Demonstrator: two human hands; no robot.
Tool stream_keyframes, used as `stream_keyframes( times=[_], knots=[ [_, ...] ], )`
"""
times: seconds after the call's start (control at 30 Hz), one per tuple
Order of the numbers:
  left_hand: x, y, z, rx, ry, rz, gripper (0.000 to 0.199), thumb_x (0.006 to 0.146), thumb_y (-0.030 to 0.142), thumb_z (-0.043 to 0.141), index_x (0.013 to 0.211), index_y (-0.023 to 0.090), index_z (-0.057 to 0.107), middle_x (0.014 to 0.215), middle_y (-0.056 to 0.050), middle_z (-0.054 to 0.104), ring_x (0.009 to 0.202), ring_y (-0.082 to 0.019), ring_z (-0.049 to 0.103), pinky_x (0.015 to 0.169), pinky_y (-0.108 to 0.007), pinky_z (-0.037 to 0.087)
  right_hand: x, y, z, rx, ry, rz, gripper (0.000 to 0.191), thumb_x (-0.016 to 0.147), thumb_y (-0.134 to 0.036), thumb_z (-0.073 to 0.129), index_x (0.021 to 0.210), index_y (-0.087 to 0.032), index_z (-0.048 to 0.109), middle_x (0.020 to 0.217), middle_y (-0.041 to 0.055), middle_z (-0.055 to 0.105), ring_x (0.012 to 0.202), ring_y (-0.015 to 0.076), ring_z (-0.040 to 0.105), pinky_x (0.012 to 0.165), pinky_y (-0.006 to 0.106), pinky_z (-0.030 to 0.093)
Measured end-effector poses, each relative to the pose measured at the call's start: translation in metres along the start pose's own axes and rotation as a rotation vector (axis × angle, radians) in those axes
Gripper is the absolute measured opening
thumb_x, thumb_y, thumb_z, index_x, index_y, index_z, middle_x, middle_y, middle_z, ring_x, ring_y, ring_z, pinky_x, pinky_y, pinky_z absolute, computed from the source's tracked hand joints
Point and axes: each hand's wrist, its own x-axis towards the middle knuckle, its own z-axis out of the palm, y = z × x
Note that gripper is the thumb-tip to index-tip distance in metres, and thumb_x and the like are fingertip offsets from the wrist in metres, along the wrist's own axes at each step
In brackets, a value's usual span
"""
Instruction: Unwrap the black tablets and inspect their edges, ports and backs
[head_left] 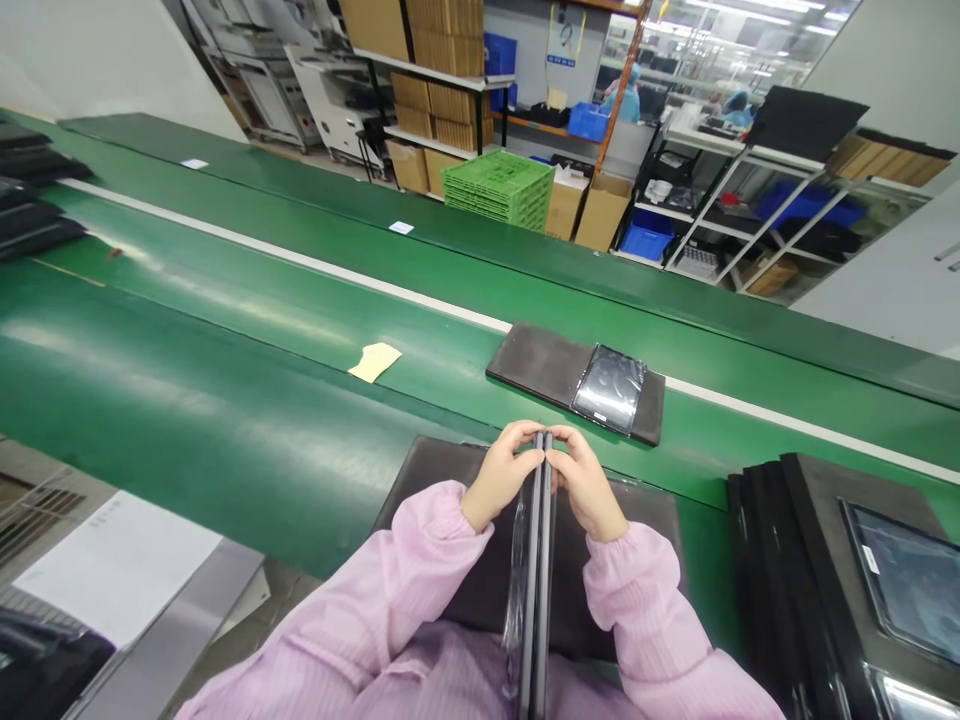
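Two thin dark tablets [537,570] stand on edge, side by side, in front of my body, seen almost edge-on. Clear plastic film [514,590] hangs along the left one. My left hand [504,470] pinches their far end from the left, fingers closed. From the other side my right hand [585,480] grips the same end, its thumb close to the left thumb. Beneath both hands lies a dark foam pad [431,480] at the belt's near edge. Farther out, a film-wrapped tablet [611,388] rests on another dark foam pad [536,365].
A green conveyor belt [247,290] runs across, with a piece of yellow paper [375,361] on it. At right stands a stack of dark foam pads [806,570] bearing a tablet [911,580]. More dark pads [34,220] lie far left. Green crates [499,188] stand behind.
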Motion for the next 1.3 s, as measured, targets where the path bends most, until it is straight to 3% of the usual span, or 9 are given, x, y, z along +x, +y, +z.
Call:
stream_keyframes(
  times=[0.47, 0.57, 0.7, 1.17, 1.3],
  knots=[
    [-0.003, 0.001, -0.005, -0.078, -0.046, -0.026, 0.030, 0.071, 0.020, 0.057, 0.101, 0.017, 0.059, 0.106, -0.007, 0.061, 0.103, -0.023, 0.054, 0.096, -0.038, 0.038, 0.001, 0.000, -0.001, -0.017, -0.022, 0.017, 0.025, 0.073, -0.025, 0.057, 0.096, -0.024, 0.049, 0.070, -0.0057, 0.051, 0.047, 0.0085, 0.043, 0.044, 0.022, 0.039],
    [-0.005, -0.002, -0.007, -0.172, -0.110, -0.033, 0.041, 0.066, 0.020, 0.062, 0.108, 0.018, 0.056, 0.114, -0.008, 0.057, 0.111, -0.025, 0.050, 0.096, -0.038, 0.038, -0.004, -0.002, -0.004, 0.011, -0.108, 0.030, 0.035, 0.072, -0.025, 0.059, 0.104, -0.025, 0.047, 0.077, -0.0034, 0.055, 0.054, 0.0103, 0.047, 0.048, 0.024, 0.040],
    [-0.007, -0.002, -0.009, -0.229, -0.155, -0.059, 0.051, 0.060, 0.015, 0.062, 0.110, 0.018, 0.054, 0.117, -0.009, 0.054, 0.112, -0.027, 0.049, 0.094, -0.039, 0.039, -0.007, -0.004, -0.008, 0.006, -0.195, 0.029, 0.047, 0.068, -0.018, 0.060, 0.111, -0.025, 0.043, 0.072, -0.0044, 0.056, 0.054, 0.0109, 0.047, 0.050, 0.023, 0.039],
    [-0.006, -0.002, -0.011, -0.235, -0.211, -0.052, 0.050, 0.063, 0.015, 0.062, 0.111, 0.019, 0.051, 0.115, -0.008, 0.051, 0.115, -0.026, 0.046, 0.100, -0.042, 0.034, -0.005, 0.000, -0.009, 0.018, -0.200, -0.013, 0.045, 0.069, -0.015, 0.058, 0.110, -0.026, 0.043, 0.064, -0.0065, 0.048, 0.061, 0.0147, 0.051, 0.056, 0.028, 0.040],
    [-0.006, -0.004, -0.013, -0.231, -0.270, -0.037, 0.059, 0.062, 0.015, 0.064, 0.117, 0.020, 0.046, 0.125, -0.010, 0.046, 0.124, -0.028, 0.038, 0.104, -0.042, 0.031, -0.005, 0.002, -0.012, -0.030, -0.210, -0.010, 0.050, 0.069, -0.018, 0.061, 0.115, -0.027, 0.042, 0.066, -0.0059, 0.047, 0.063, 0.0156, 0.052, 0.058, 0.029, 0.041]
  ],
)
